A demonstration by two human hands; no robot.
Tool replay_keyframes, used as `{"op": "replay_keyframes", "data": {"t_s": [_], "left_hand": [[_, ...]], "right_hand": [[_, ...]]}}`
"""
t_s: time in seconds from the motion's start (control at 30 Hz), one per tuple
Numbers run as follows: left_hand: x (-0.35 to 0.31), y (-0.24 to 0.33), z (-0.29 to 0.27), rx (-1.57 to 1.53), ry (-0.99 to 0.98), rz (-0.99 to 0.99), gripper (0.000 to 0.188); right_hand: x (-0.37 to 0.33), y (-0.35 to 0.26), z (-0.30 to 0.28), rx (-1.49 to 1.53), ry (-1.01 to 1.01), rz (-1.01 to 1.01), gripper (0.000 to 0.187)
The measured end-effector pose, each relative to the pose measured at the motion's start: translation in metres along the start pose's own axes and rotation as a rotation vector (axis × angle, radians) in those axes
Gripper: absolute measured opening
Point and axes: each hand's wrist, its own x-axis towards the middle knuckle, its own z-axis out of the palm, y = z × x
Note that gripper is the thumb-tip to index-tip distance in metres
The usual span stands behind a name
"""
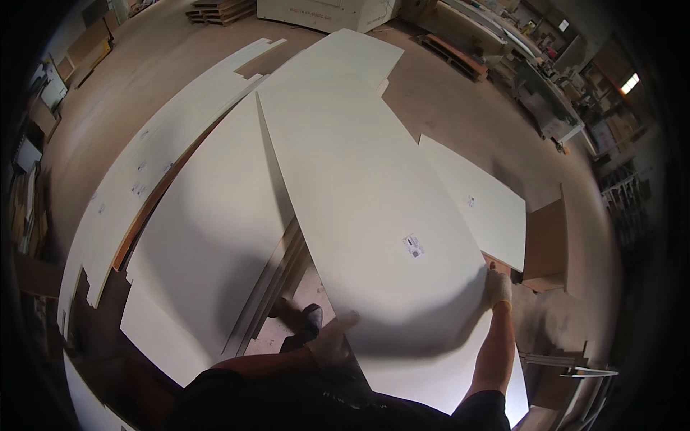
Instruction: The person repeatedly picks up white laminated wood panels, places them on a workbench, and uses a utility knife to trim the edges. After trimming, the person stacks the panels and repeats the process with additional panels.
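A long white panel (359,165), with a small printed label (413,246) on its face, stretches away in front of me. My left hand (332,343), in a light work glove and slightly blurred, grips its left edge, thumb on top and fingers hidden beneath. On the opposite edge, my gloved right hand (498,286) is closed round the panel, its fingers partly out of sight. To the left lies a stack of white panels (208,215), partly covered by the far part of the held panel. A shorter labelled white panel (496,208) shows beyond the right edge.
Long white strips (136,172) lie stacked at the far left. A brown board box (546,248) stands at the right. Wooden pallets (219,13) and a large pale machine (323,13) are at the back. My shoe (312,317) is on the floor between the panels.
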Motion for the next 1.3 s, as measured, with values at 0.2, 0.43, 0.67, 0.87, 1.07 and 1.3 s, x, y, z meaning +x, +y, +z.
{"op": "replay_keyframes", "data": {"t_s": [0.2,0.43,0.67,0.87,1.07,1.3], "left_hand": [[-0.007,0.002,0.015,-0.862,0.206,-0.524,0.04],[0.062,0.021,-0.06,-0.782,0.354,-0.219,0.048],[0.12,-0.016,-0.1,-0.749,0.519,-0.257,0.054],[0.077,0.019,-0.054,-0.699,0.362,-0.208,0.045],[-0.046,-0.032,0.067,-0.518,0.434,-0.404,0.04],[-0.034,-0.077,0.015,-0.341,0.28,-0.206,0.036]], "right_hand": [[0.034,0.002,0.021,-0.042,-0.115,-0.134,0.038],[0.006,0.019,0.061,1.428,-0.305,0.443,0.04],[-0.013,0.056,0.092,0.912,-0.425,-0.004,0.035],[0.037,0.035,0.117,0.897,-0.217,-0.12,0.054],[0.096,0.017,0.15,0.618,-0.125,-0.387,0.046],[0.019,0.003,0.107,1.429,-0.578,0.128,0.026]]}}
